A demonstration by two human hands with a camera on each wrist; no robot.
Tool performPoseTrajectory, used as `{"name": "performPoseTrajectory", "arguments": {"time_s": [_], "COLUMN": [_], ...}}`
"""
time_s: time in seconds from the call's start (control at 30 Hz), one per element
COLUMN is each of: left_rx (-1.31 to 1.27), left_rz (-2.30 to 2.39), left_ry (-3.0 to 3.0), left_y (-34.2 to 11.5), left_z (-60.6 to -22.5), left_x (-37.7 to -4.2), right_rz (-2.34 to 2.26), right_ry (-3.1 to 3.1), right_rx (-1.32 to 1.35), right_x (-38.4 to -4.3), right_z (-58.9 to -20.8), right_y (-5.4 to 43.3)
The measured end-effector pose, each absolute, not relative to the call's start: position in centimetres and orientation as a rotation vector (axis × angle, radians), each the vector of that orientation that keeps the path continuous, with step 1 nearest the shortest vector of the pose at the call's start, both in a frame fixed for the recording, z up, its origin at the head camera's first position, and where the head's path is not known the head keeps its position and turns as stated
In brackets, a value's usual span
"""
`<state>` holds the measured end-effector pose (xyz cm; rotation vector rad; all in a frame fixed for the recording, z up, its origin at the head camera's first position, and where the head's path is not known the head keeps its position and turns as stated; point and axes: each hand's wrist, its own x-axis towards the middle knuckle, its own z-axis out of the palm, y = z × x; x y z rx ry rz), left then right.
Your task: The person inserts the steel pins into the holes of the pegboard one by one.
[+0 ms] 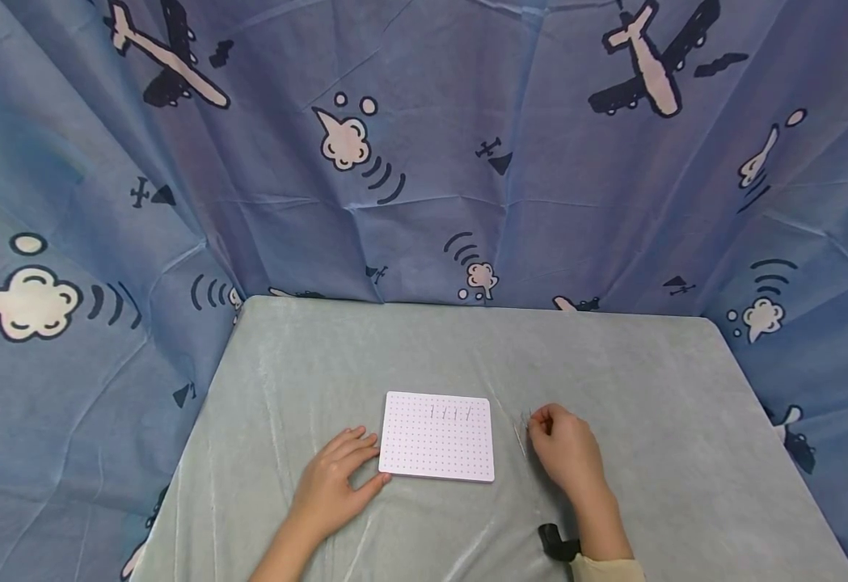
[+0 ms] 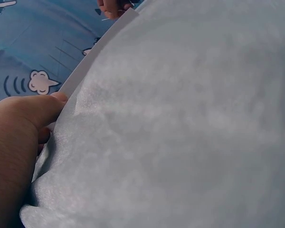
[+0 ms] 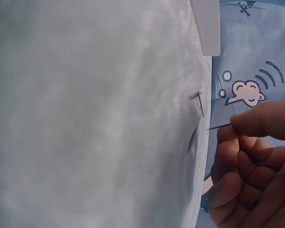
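Note:
A white pegboard [image 1: 436, 453] with rows of small holes lies on the cloth, and several thin needles [image 1: 456, 413] stand in a row near its far edge. My left hand [image 1: 335, 483] rests at the board's left side, fingers extended, with the thumb at the near left corner. In the left wrist view that thumb [image 2: 57, 97] touches the board's edge [image 2: 92, 57]. To the right of the board, my right hand [image 1: 565, 449] pinches a thin dark needle [image 3: 219, 127] between thumb and index finger. Loose needles [image 3: 192, 140] lie on the cloth beside its fingertips.
A grey cloth [image 1: 336, 347] with soft creases covers the table. Behind and at both sides hangs a blue curtain [image 1: 424, 234] printed with airplanes and clouds. A black strap piece [image 1: 556, 543] sits at my right wrist, by a pale sleeve [image 1: 608, 569].

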<state>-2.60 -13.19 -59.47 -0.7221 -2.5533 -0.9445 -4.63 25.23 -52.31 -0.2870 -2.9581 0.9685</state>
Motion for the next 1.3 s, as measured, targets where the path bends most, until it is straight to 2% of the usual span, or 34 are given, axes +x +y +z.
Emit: {"name": "performPoseTrajectory", "arguments": {"time_s": [0.67,1.3], "left_rx": [-0.735,-0.728], "left_rz": [-0.937,-0.943], "left_ry": [-2.533,-2.550], "left_y": [-13.4,-13.4], "left_z": [-59.7,-59.5], "left_x": [-2.7,-2.8], "right_rz": [1.303,1.319], "right_ry": [-2.571,-2.639], "right_rx": [0.013,0.078], "right_x": [-5.6,-5.6], "right_z": [-52.3,-52.9], "right_y": [19.2,17.9]}}
